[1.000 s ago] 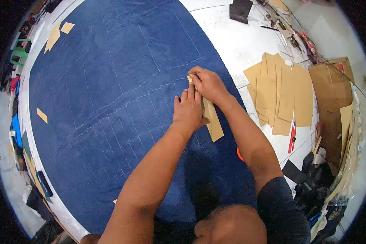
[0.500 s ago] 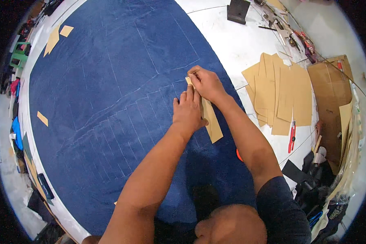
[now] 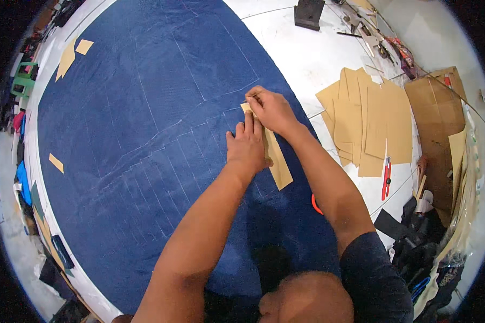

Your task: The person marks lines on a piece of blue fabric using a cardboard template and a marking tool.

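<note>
While pressing the long tan cardboard strip (image 3: 275,156) flat onto the blue marked fabric (image 3: 161,134) under the left hand (image 3: 246,146), pinching something thin, right hand (image 3: 269,107) grip together just above.

Both bare forearms enter from the lower edge and converge near the right-hand edge of the blue cloth (image 3: 145,134). Left hand (image 3: 247,146) lies palm down, fingers extended and close together, pressing flat – wrist straight, elbow bent. Right hand (image 3: 271,109) sits just beyond the left one, farther from the body, fingers curled with thumb and forefinger pinched – whether they grip anything cannot be told. The right upper arm wears a dark sleeve.
</note>
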`<action>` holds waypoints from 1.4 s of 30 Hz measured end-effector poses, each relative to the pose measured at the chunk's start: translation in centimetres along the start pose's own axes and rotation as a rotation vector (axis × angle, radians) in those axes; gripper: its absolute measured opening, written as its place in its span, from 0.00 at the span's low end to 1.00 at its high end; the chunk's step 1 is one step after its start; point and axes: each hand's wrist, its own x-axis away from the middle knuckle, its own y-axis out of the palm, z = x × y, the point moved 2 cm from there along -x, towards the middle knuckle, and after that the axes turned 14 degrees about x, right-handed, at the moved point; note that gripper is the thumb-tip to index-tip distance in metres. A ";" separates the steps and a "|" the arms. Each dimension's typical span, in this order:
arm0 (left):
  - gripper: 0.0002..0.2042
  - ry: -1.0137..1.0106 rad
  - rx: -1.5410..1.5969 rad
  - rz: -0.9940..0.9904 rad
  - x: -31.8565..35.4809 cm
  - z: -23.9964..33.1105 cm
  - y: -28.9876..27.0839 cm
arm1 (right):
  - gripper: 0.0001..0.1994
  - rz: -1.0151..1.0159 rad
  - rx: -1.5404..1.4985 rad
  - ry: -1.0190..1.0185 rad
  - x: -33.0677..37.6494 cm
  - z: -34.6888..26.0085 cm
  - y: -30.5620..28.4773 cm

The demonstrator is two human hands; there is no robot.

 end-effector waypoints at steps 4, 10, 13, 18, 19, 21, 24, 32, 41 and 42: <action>0.61 0.016 0.027 0.019 -0.4 -0.2 0.3 | 0.10 -0.065 0.052 0.019 -0.1 -0.4 0.1; 0.60 0.021 0.011 0.035 -0.3 -0.2 0.1 | 0.10 -0.003 0.158 -0.016 0.3 0.9 -1.3; 0.59 0.017 0.013 0.019 -0.4 0.3 0.0 | 0.11 -0.002 0.131 -0.001 0.5 1.5 -1.2; 0.61 0.021 -0.020 0.021 -0.3 -0.1 0.2 | 0.11 -0.028 0.084 -0.069 0.6 0.9 -1.1; 0.61 0.023 -0.030 0.026 -0.4 0.0 0.3 | 0.11 -0.020 0.110 -0.013 0.7 1.2 -1.6; 0.62 0.015 -0.034 0.010 -0.6 0.3 0.3 | 0.10 -0.014 0.143 0.050 1.0 2.0 -2.0; 0.62 0.007 -0.042 0.010 -0.6 -0.1 0.3 | 0.10 0.000 0.153 -0.018 0.7 1.5 -1.8; 0.63 -0.005 -0.057 -0.007 -0.8 0.2 0.2 | 0.09 -0.001 0.189 -0.087 1.3 1.7 -2.3; 0.59 -0.032 -0.075 -0.053 -0.5 0.3 0.0 | 0.06 -0.063 0.326 -0.362 8.4 1.7 -3.1; 0.60 -0.030 -0.063 -0.039 -0.5 0.3 -0.1 | 0.06 -0.100 0.348 -0.344 8.5 1.8 -3.2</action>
